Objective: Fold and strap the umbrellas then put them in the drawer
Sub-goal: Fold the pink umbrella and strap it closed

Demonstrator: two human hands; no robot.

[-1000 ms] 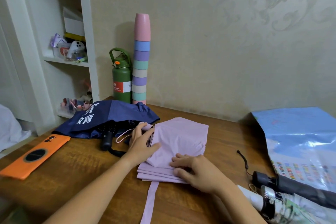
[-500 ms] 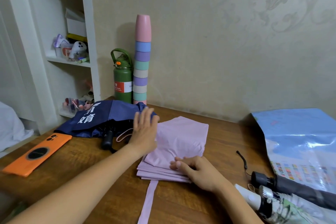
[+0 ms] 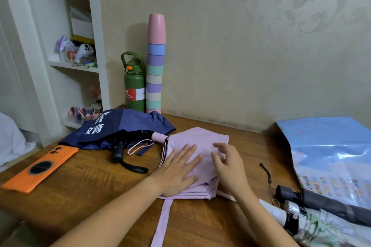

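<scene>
Left hand [image 3: 176, 174] flat, fingers straight, pressing folded pink umbrella [image 3: 197, 142] onto wooden table [image 3: 80, 182]. Right hand [image 3: 228, 164] loosely spread on same canopy, gripping nothing. Pink strap [image 3: 162, 222] trails toward camera; navy umbrella [image 3: 128, 126] lies just left.

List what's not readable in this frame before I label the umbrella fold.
- Drawer: none in the head view; outside the frame.
- Pink umbrella: the panel under the flat left hand and under the right hand is covered.
- Its strap: the end is cut off by the bottom edge.
- Floral umbrella: cut off at the bottom right.
- Grey umbrella: far end under the blue bag.
</scene>
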